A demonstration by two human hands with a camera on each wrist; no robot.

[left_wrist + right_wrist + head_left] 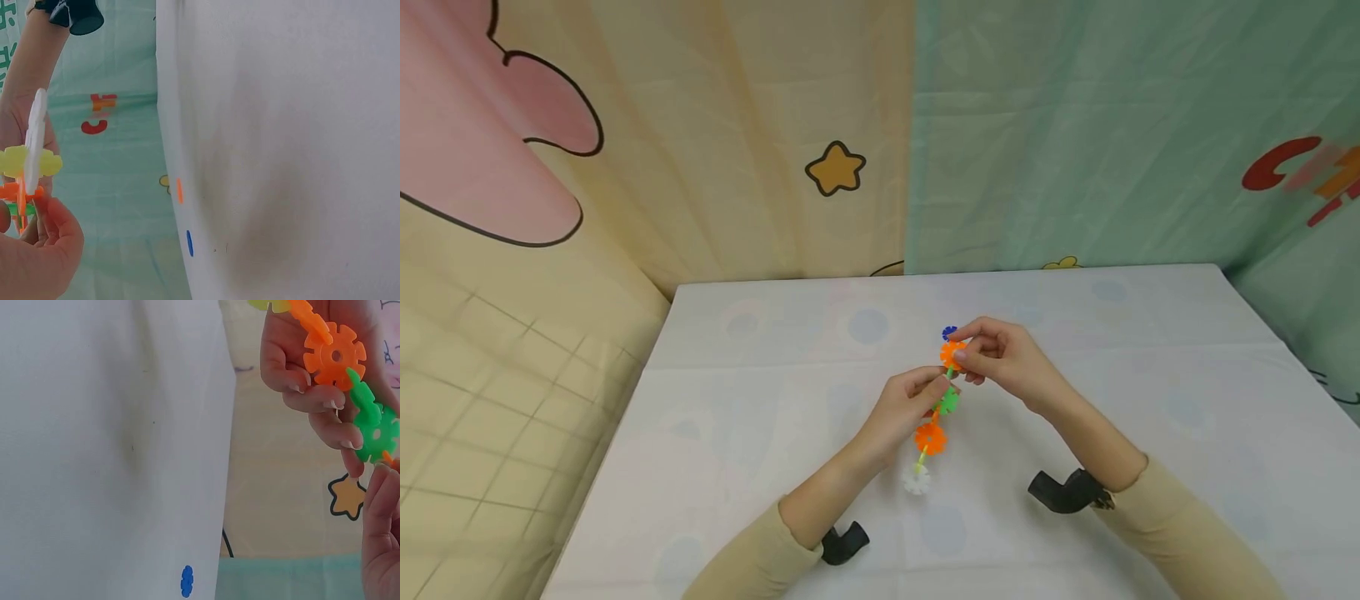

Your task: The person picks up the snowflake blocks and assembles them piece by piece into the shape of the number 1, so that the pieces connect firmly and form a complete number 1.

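Note:
A chain of notched snowflake discs runs between my hands in the head view. Its near end is a white disc (917,480), joined to a yellow disc (47,164). Beyond these come an orange disc (930,439) and green discs, one green disc (377,434) facing the right wrist camera. My left hand (898,410) grips the chain around its green part. At the far end, my right hand (1011,362) pinches another orange disc (952,353) between thumb and finger. The hands nearly meet, so the joint there is partly covered.
A blue disc (950,333) lies on the white-covered table (760,467), past the right fingertips. In the left wrist view a loose orange disc (180,190) lies near it. Black brackets (1066,492) are worn on both wrists. Printed curtains (760,100) stand behind the table.

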